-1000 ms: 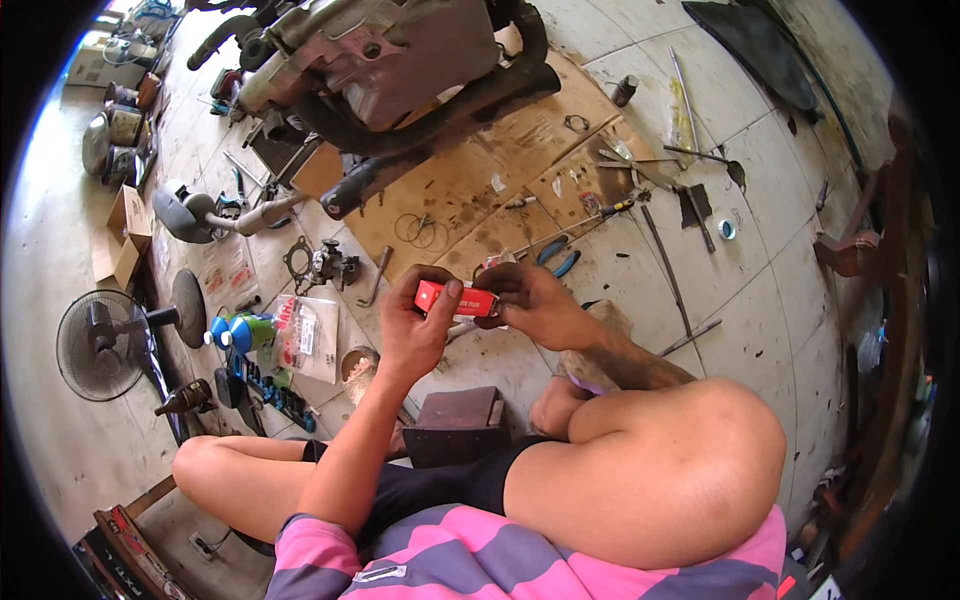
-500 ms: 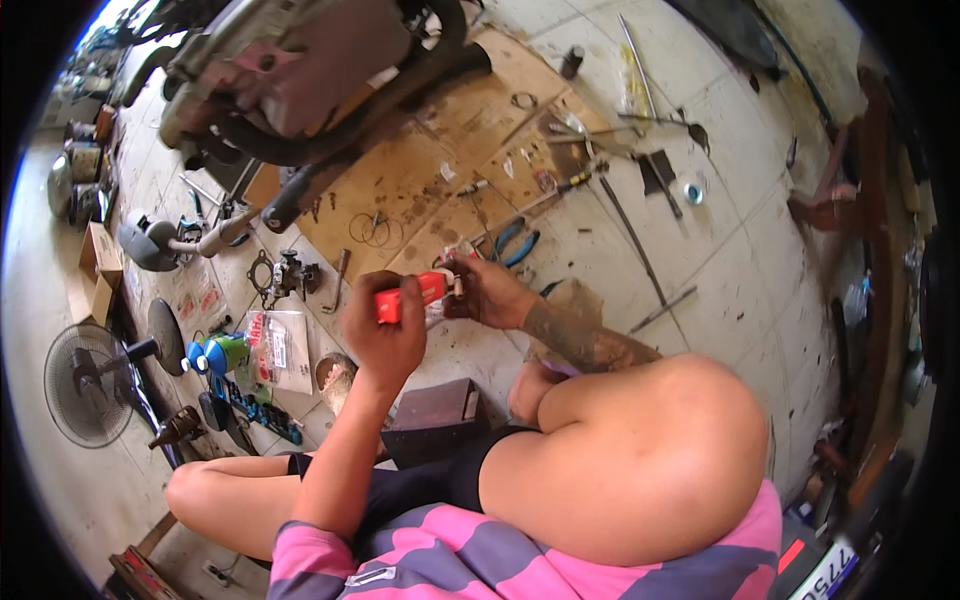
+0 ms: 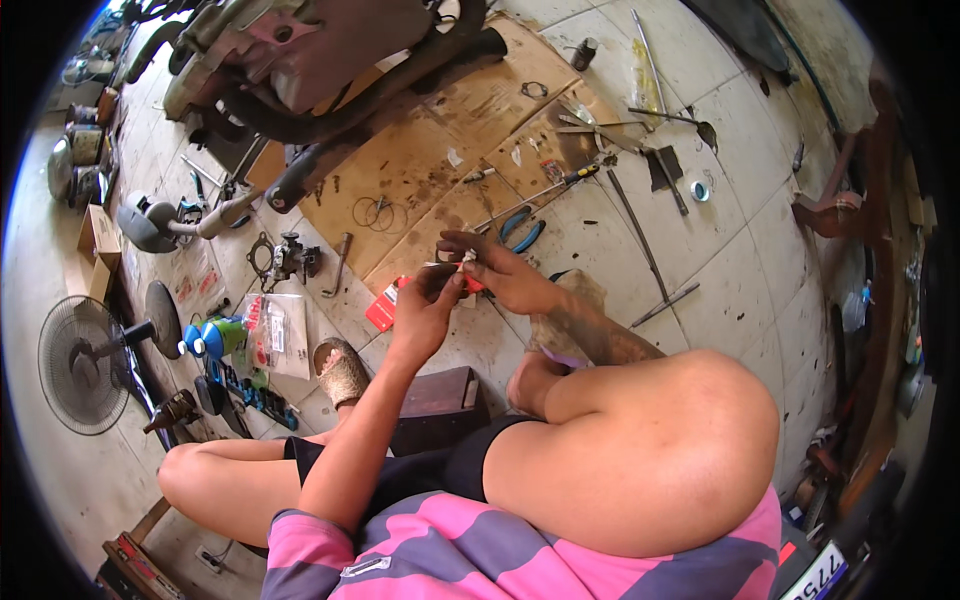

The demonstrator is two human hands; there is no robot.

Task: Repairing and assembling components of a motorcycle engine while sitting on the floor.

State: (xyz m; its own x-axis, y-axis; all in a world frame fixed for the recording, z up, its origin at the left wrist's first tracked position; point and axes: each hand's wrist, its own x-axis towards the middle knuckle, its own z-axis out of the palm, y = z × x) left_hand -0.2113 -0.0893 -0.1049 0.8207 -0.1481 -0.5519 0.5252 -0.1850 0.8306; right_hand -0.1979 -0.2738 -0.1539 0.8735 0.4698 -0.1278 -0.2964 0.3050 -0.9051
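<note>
In front of my lap both hands come together, fingers bent and pinched. Between the fingertips of my right hand (image 3: 515, 283) shows a small whitish part (image 3: 468, 258), too small to name. My left hand (image 3: 425, 318) is closed right beside it, thumb and fingers together; what it grips is hidden. A red box (image 3: 384, 306) shows beyond the left hand's fingers; whether they touch it I cannot tell. More red shows under the right hand. Blue-handled pliers (image 3: 521, 231) lie just past the right hand.
Stained cardboard (image 3: 420, 190) lies under an engine (image 3: 310, 60). A carburetor (image 3: 292, 258), a screwdriver (image 3: 575, 176) and metal rods (image 3: 636, 235) lie around on the tiles. A dark box (image 3: 432, 405) stands between my legs. At left are a fan (image 3: 85, 365) and bottles (image 3: 218, 335).
The red box was in my left hand's grip and now shows lower left, beyond the fingers. My left hand has moved right, its fingertips now meeting my right hand's at the whitish part.
</note>
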